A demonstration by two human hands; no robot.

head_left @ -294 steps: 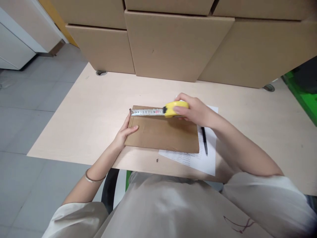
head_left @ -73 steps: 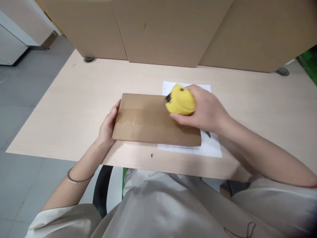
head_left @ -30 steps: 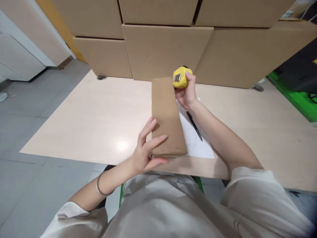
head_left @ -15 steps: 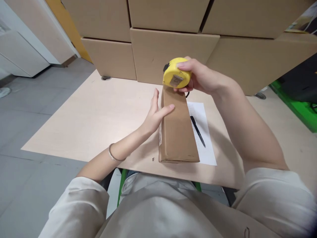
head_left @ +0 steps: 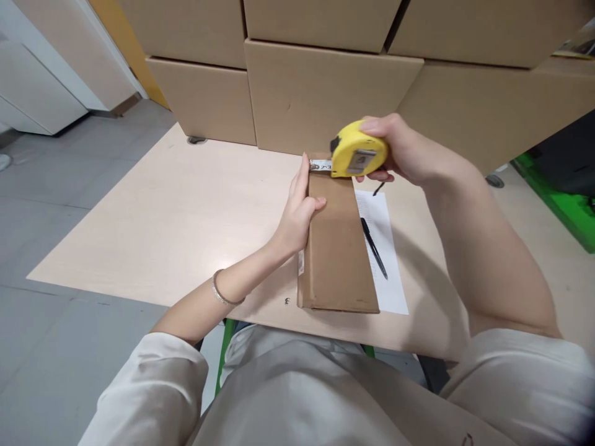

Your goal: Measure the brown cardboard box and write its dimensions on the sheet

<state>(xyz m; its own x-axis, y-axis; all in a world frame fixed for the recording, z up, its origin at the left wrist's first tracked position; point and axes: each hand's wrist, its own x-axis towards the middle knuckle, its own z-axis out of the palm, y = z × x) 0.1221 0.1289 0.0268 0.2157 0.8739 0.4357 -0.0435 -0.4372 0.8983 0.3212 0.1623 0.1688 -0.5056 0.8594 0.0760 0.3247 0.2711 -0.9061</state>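
Observation:
A flat brown cardboard parcel (head_left: pixel 338 248) lies lengthwise on the pale wooden table (head_left: pixel 186 217), its long side pointing away from me. My left hand (head_left: pixel 300 207) rests against the parcel's left edge near the far end, fingers straight and thumb on top. My right hand (head_left: pixel 400 152) grips a yellow tape measure (head_left: pixel 357 157) just above the parcel's far end. A short piece of silver tape (head_left: pixel 320 165) sticks out leftward across that end, reaching my left fingertips.
A white printed sheet (head_left: pixel 385 260) lies under the parcel's right side with a black pen (head_left: pixel 372 246) on it. Large cardboard boxes (head_left: pixel 325 87) are stacked along the table's far edge. A green crate (head_left: pixel 558 204) sits at the right, grey floor at the left.
The parcel was turned from crosswise to lengthwise. In the last half second my right hand shifted right with the tape measure and a bit of tape came out toward my left fingertips.

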